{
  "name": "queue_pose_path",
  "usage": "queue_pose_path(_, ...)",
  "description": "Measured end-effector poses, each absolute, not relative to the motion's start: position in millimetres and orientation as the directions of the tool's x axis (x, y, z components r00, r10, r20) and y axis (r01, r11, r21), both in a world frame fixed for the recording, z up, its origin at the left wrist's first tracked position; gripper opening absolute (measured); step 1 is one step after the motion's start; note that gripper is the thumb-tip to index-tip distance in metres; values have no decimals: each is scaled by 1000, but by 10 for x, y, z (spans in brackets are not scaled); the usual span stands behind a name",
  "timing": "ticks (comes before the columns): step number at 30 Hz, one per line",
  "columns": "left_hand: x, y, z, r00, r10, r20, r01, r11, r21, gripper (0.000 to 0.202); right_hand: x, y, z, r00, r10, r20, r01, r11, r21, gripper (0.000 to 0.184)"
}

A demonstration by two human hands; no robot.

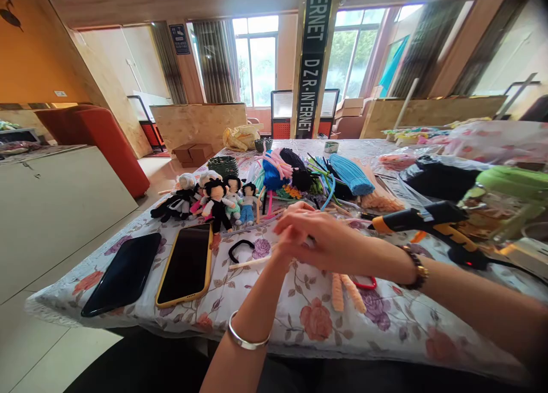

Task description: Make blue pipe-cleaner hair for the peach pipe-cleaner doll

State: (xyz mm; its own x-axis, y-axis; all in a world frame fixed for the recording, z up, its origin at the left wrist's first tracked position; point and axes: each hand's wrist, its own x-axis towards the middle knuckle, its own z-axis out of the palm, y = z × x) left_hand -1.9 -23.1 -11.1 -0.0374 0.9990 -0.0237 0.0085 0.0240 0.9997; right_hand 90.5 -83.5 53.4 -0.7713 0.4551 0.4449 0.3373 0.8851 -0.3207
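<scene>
Above the middle of the flowered tablecloth, my left hand point(287, 246) and my right hand point(323, 239) are pressed together, the right over the left. Fingers of both look bent and closed; whatever lies between them is hidden. Peach fuzzy pipe-cleaner legs point(347, 293) stick out beneath my right hand, but I cannot tell whether they are held or lying there. A red loop point(367, 283) shows close by, partly covered. To the left of my hands, a bent black pipe cleaner point(233, 250) lies on the cloth, and a thin pale stick point(250, 263) points towards my left wrist.
Two phones, one dark point(124, 276) and one yellow-cased point(186, 264), lie left. Small pipe-cleaner dolls point(216, 202) sit behind them. Bundles of pipe cleaners, including blue ones point(351, 173), fill the back. A glue gun point(411, 219) with a cord stands right, near a green-lidded container point(507, 182).
</scene>
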Motion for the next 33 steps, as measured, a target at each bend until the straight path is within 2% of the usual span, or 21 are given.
queue_pose_path(3, -2, -252, -60, -123, 992, 35, 35, -31, 999, 18, 446, -853, 520, -900, 240, 365, 166, 961, -222, 32)
queue_pose_path(5, 5, -268, -40, -144, 988, 60, 24, -58, 998, 17, 144, -855, 450, -952, 73, 297, -1, 971, -239, 40)
queue_pose_path(10, -17, -312, -6, -96, 995, 22, -129, -34, 991, 15, -410, -872, 193, -969, -104, 223, -142, 976, -163, 37)
queue_pose_path(14, -55, -343, 20, -47, 998, -51, -254, 37, 967, 14, -517, -886, 102, -988, -81, 132, -98, 987, -130, 42)
queue_pose_path(19, -66, -348, 12, -27, 994, -108, -335, 93, 938, 16, -459, -890, 106, -989, -33, 145, -46, 995, -92, 42)
queue_pose_path(25, -20, -325, -32, 10, 994, -113, -344, 109, 933, 17, -451, -890, 49, -980, -53, 192, -63, 997, -43, 47)
queue_pose_path(28, 4, -317, -47, -9, 996, -92, -345, 83, 935, 20, -436, -897, 53, -972, -93, 216, -105, 993, -45, 43)
queue_pose_path(33, 37, -322, -55, -12, 997, -73, -329, 65, 942, 23, -390, -917, 100, -946, -227, 230, -241, 970, -32, 37)
